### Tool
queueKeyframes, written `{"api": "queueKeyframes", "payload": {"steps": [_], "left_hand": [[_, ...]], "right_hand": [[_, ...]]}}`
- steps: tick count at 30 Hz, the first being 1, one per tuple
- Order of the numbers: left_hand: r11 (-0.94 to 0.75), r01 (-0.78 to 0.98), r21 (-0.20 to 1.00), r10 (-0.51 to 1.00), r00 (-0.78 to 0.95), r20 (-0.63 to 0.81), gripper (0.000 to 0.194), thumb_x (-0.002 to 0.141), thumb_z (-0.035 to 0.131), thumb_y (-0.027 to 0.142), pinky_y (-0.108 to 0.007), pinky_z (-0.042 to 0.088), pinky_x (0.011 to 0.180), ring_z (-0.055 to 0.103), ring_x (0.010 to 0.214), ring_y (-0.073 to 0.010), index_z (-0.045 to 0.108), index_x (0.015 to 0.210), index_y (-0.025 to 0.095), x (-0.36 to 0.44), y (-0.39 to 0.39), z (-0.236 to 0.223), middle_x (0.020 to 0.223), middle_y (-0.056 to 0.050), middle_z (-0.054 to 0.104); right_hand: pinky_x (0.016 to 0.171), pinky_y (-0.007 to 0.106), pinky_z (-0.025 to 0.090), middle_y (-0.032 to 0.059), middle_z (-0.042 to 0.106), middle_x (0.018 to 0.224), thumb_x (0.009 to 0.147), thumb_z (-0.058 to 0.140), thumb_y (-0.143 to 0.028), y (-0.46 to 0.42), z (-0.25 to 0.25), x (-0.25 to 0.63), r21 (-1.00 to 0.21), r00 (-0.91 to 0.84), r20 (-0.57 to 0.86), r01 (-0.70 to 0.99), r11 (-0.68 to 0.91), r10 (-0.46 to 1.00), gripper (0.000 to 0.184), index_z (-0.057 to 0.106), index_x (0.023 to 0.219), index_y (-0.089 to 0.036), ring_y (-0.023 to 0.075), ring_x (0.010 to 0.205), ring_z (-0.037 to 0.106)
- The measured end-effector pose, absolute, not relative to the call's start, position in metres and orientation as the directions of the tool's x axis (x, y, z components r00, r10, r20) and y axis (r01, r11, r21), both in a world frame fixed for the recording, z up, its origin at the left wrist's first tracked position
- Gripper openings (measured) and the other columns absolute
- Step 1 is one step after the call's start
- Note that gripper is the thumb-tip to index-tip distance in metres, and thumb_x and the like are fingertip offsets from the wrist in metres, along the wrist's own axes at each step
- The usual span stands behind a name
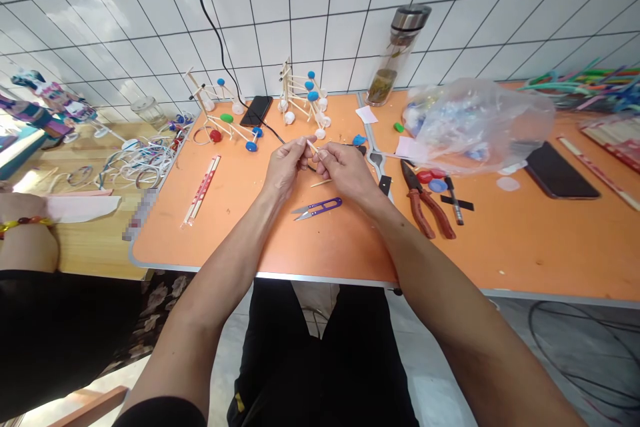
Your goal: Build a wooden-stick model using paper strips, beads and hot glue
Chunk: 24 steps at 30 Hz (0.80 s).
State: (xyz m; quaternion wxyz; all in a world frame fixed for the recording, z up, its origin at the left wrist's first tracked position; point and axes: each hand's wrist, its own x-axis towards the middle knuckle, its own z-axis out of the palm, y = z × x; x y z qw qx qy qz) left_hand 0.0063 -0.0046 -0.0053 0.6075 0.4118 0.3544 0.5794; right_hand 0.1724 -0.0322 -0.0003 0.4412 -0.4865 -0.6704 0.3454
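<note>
My left hand [286, 164] and my right hand [344, 169] meet above the orange table [240, 233], both pinching a thin wooden stick [312, 146] between their fingertips. Another short stick [321, 183] lies on the table just under my right hand. Purple thread snips [317, 208] rest on the table below both hands. Behind the hands stand two models built of sticks and bottle caps, one at the left [225, 117] and one at the middle [304, 99].
Red-handled pliers [426, 203], a clear plastic bag [475, 123], a glass bottle [397, 53] and two phones [560, 173] [257, 110] lie about. Wrapped chopsticks [201, 189] lie left. Another person's arm [25, 227] rests at a wooden table [90, 240].
</note>
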Motion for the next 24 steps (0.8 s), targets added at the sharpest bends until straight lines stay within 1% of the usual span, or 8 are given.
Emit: {"api": "queueKeyframes", "payload": {"steps": [4, 7, 10, 13, 17, 20, 21, 24], "left_hand": [[-0.05, -0.394, 0.918, 0.996, 0.047, 0.074, 0.026, 0.099, 0.099, 0.048, -0.028, 0.049, 0.065, 0.061, 0.067, -0.01, 0.093, 0.096, 0.023, 0.004, -0.002, -0.007, 0.084, -0.001, 0.075], [-0.08, -0.363, 0.928, 0.992, 0.061, 0.109, 0.028, 0.093, 0.103, 0.05, -0.029, 0.055, 0.074, 0.069, 0.076, -0.013, 0.093, 0.094, 0.024, 0.002, 0.0, -0.013, 0.09, -0.003, 0.08], [-0.102, -0.347, 0.932, 0.99, 0.052, 0.128, 0.036, 0.081, 0.11, 0.054, -0.03, 0.057, 0.08, 0.07, 0.078, -0.0148, 0.092, 0.087, 0.024, 0.002, 0.003, -0.019, 0.085, -0.002, 0.081], [-0.123, -0.358, 0.926, 0.991, 0.001, 0.132, 0.042, 0.071, 0.114, 0.056, -0.029, 0.055, 0.081, 0.068, 0.077, -0.0134, 0.092, 0.082, 0.022, 0.004, 0.004, -0.023, 0.081, -0.002, 0.081], [-0.106, -0.366, 0.925, 0.994, -0.031, 0.102, 0.038, 0.072, 0.115, 0.05, -0.029, 0.054, 0.082, 0.068, 0.077, -0.0127, 0.092, 0.08, 0.021, 0.006, 0.003, -0.023, 0.08, -0.002, 0.082], [-0.064, -0.407, 0.911, 0.997, -0.068, 0.039, 0.032, 0.075, 0.114, 0.042, -0.027, 0.053, 0.079, 0.066, 0.074, -0.0112, 0.091, 0.078, 0.02, 0.006, 0.002, -0.02, 0.077, -0.001, 0.08], [-0.048, -0.429, 0.902, 0.996, -0.085, 0.013, 0.031, 0.076, 0.113, 0.039, -0.026, 0.053, 0.078, 0.066, 0.074, -0.0105, 0.09, 0.078, 0.019, 0.006, 0.002, -0.019, 0.077, -0.001, 0.08], [0.0, -0.485, 0.874, 0.99, -0.121, -0.067, 0.026, 0.082, 0.11, 0.033, -0.023, 0.053, 0.075, 0.066, 0.072, -0.0087, 0.088, 0.077, 0.019, 0.005, 0.002, -0.016, 0.079, -0.001, 0.081]], "right_hand": [[0.071, 0.033, 0.05, 0.0023, 0.079, 0.081, 0.115, 0.056, -0.026, -0.032, 0.0, 0.172, -0.892, -0.133, 0.254, 0.351, 0.285, 0.958, 0.03, 0.069, 0.088, -0.023, 0.0175, 0.066, 0.068], [0.071, 0.033, 0.05, 0.0013, 0.077, 0.079, 0.115, 0.055, -0.024, -0.032, 0.0, 0.171, -0.899, -0.152, 0.243, 0.335, 0.281, 0.958, 0.03, 0.072, 0.091, -0.023, 0.0171, 0.065, 0.067], [0.072, 0.033, 0.049, 0.0006, 0.075, 0.077, 0.114, 0.061, -0.028, -0.034, 0.0, 0.169, -0.902, -0.142, 0.247, 0.327, 0.281, 0.958, 0.028, 0.071, 0.088, -0.024, 0.018, 0.067, 0.067], [0.073, 0.034, 0.047, 0.0, 0.075, 0.077, 0.107, 0.072, -0.03, -0.035, 0.0, 0.167, -0.895, -0.093, 0.258, 0.351, 0.274, 0.962, 0.021, 0.068, 0.088, -0.025, 0.0199, 0.07, 0.068], [0.075, 0.036, 0.049, 0.001, 0.078, 0.08, 0.106, 0.068, -0.032, -0.035, -0.003, 0.167, -0.887, -0.098, 0.274, 0.358, 0.291, 0.957, 0.019, 0.07, 0.089, -0.025, 0.0207, 0.073, 0.07], [0.079, 0.037, 0.053, 0.0015, 0.08, 0.086, 0.104, 0.07, -0.037, -0.034, -0.006, 0.167, -0.899, -0.102, 0.265, 0.332, 0.284, 0.959, 0.014, 0.075, 0.101, -0.025, 0.022, 0.078, 0.073], [0.08, 0.037, 0.054, 0.0014, 0.08, 0.089, 0.1, 0.075, -0.038, -0.033, -0.007, 0.167, -0.902, -0.091, 0.262, 0.331, 0.277, 0.961, 0.015, 0.076, 0.108, -0.025, 0.0228, 0.081, 0.074], [0.084, 0.038, 0.057, 0.0009, 0.081, 0.096, 0.087, 0.085, -0.034, -0.03, -0.012, 0.167, -0.906, -0.054, 0.259, 0.331, 0.263, 0.964, 0.038, 0.075, 0.123, -0.025, 0.0242, 0.089, 0.076]]}}
